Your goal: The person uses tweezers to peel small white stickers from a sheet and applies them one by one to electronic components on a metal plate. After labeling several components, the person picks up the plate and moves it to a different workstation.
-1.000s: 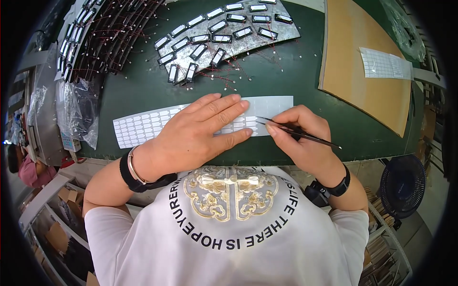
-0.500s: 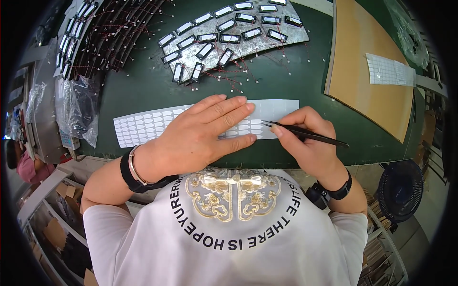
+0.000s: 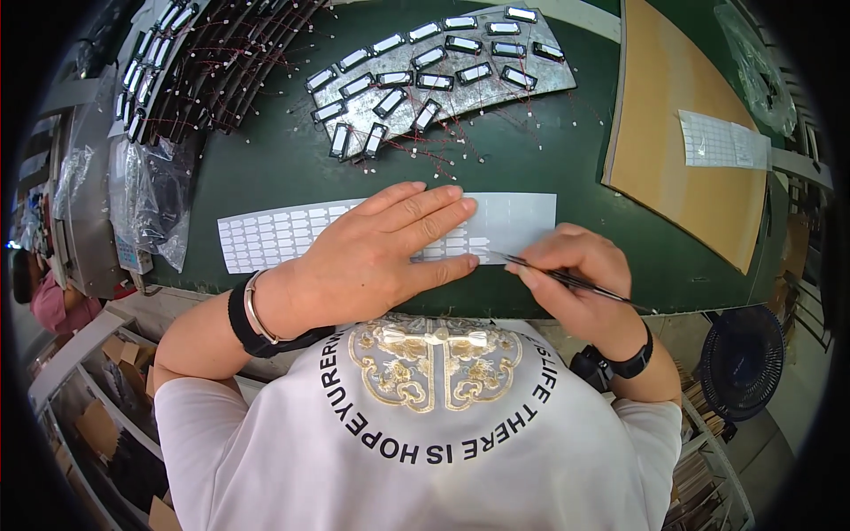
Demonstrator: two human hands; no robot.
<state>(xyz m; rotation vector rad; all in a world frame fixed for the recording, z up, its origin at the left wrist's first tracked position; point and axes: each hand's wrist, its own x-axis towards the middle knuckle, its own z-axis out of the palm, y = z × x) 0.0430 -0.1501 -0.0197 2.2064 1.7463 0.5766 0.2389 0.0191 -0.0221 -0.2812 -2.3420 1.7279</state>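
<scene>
The long white label sheet (image 3: 292, 232) lies flat on the green bench (image 3: 266, 168), close to the person's edge. The left hand (image 3: 381, 257) is spread open and flat on the middle of the sheet, pressing it down. The right hand (image 3: 575, 274) is closed in a pinch on thin black tweezers (image 3: 567, 279). The tip of the tweezers touches the sheet just at 3 o'clock from the left fingertips.

A moment ago the tweezers tip sat a bit higher on the sheet, nearer its far edge. Now it is lower, at the near rows of small labels. The left hand has hardly moved. So it looks like the person is going for a label in a new row, while the sheet is kept from sliding.

At 12 o'clock from the sheet lies a curved grey metal plate (image 3: 425, 93). Many small black-framed parts (image 3: 434, 81) with thin red wires lie on it in rows. At 10 o'clock, more parts on dark strips (image 3: 177, 53) are stacked, and a clear plastic bag (image 3: 155, 199) sits below them; I cannot tell what is in it. At 2 o'clock is a brown cardboard sheet (image 3: 673, 150) with a second label sheet (image 3: 722, 142) on top.
</scene>
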